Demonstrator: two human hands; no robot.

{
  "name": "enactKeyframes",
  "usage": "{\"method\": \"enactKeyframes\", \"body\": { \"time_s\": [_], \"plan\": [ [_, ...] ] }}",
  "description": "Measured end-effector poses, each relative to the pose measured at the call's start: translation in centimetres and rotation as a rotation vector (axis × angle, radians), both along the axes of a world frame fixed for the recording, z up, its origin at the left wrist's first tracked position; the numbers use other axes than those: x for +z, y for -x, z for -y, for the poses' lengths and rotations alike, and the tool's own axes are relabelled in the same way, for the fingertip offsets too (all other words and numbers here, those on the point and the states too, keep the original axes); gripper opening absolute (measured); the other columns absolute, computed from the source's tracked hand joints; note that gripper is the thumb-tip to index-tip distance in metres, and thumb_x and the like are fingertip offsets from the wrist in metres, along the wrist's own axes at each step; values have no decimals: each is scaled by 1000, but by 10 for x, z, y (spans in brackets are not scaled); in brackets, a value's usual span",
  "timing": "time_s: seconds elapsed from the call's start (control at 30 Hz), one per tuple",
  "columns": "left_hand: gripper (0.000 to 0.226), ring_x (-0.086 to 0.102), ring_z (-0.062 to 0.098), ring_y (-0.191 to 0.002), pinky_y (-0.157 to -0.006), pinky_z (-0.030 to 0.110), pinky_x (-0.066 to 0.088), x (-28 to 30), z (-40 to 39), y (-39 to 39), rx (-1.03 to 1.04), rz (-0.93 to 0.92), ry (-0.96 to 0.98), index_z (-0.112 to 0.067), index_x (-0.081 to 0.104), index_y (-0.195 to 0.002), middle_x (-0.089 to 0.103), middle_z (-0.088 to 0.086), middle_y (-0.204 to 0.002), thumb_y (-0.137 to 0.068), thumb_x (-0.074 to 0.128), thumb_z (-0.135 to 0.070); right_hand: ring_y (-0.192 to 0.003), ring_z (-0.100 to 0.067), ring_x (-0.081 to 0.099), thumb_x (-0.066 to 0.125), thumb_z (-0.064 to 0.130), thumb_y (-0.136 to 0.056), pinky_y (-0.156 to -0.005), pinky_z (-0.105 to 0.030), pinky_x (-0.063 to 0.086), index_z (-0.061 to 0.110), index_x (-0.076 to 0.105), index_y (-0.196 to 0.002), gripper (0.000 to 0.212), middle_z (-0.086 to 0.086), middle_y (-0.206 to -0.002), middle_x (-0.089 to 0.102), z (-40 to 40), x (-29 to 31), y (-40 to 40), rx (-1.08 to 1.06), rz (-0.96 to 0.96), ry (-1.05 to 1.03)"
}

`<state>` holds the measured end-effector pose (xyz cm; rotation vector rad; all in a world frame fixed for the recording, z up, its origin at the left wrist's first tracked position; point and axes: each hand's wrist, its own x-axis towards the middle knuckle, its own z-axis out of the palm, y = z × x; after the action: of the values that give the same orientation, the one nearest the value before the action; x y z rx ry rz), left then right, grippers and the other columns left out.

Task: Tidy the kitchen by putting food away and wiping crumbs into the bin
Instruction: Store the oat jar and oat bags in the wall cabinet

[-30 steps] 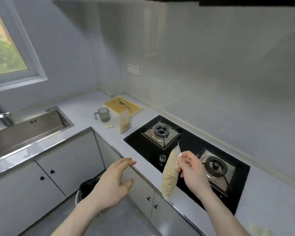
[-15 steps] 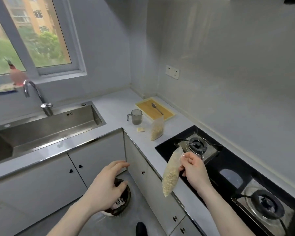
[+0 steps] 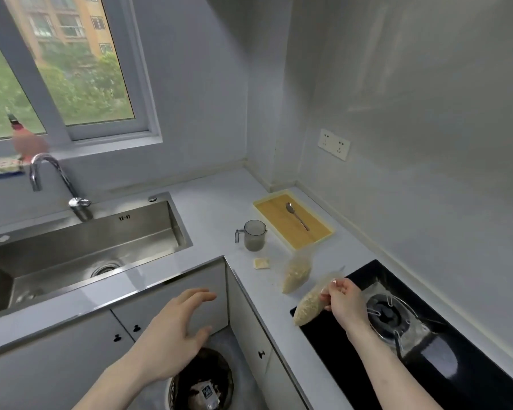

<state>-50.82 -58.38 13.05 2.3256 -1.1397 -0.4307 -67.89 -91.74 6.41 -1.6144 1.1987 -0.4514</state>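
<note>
At the bottom of the view, on the floor in the corner where two runs of white cabinets meet, a black-lined waste bin (image 3: pixel 203 383) stands open with crumpled packaging inside. Above it hovers the left hand (image 3: pixel 172 335), palm down, fingers spread and loosely curved, holding nothing. To the right, the right hand (image 3: pixel 342 303) pinches the top of a clear plastic bag of pale grains (image 3: pixel 308 306) between thumb and fingertips; the bag hangs tilted, its filled lower end pointing down and left, over the near edge of the black glass gas hob (image 3: pixel 444 377), just beside a burner (image 3: pixel 387 313). Slightly farther back on the grey worktop (image 3: pixel 219 208), a second clear bag of grains (image 3: pixel 296 273) stands slumped near the hob's corner, with a few scattered crumbs (image 3: pixel 274 281) at its base. Just left of it lies a small pale yellow scrap (image 3: pixel 261 263). Beyond that stands a clear measuring jug (image 3: pixel 253 235) with a handle on its left side. Behind the jug, toward the corner of the wall, a yellow tray (image 3: pixel 323 235) holds a metal spoon (image 3: pixel 296 216) lying diagonally. On the left, a stainless steel sink (image 3: pixel 80 247) is set into the worktop, with a curved chrome tap (image 3: pixel 57 184) behind it. On the sill beyond, a blurred pink bottle (image 3: pixel 27 140) stands before the window (image 3: pixel 71 63), which shows trees and an apartment block. A white double socket (image 3: pixel 333 143) is on the right-hand wall.
</note>
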Motion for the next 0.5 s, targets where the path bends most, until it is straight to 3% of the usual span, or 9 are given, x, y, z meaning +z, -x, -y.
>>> {"method": "enactKeyframes", "body": {
  "time_s": [0.13, 0.33, 0.5],
  "plan": [
    [54, 43, 0, -137, -114, 22, 33, -7, 5, -28, 40, -23, -21, -56, 40, -130, 39, -29, -148, -89, 68, -37, -93, -23, 70, 54, 26, -100, -89, -50, 60, 22, 65, -97, 11, -2, -97, 74, 46, -25, -36, -36, -99, -18],
    [53, 40, -3, -138, -111, 17, 30, -10, 15, -57, 52, -29, -67, -55, 39, -131, 37, -31, -148, -89, 68, -38, -84, -23, 69, 49, 22, -101, -87, -47, 58, 17, 66, -88, 22, 0, -82, 74, 73, -26, -76, -62, -175, 6],
    [53, 39, -3, -138, -112, 17, 30, -13, 30, -66, 40, -37, -75, -47, 46, -139, 37, -31, -149, -90, 66, -40, -89, -25, 68, 47, 31, -101, -88, -46, 59, 20, 65, -93, 23, -3, -94, 72, 79, -55, -84, 24, -297, 7]
  ]
}}
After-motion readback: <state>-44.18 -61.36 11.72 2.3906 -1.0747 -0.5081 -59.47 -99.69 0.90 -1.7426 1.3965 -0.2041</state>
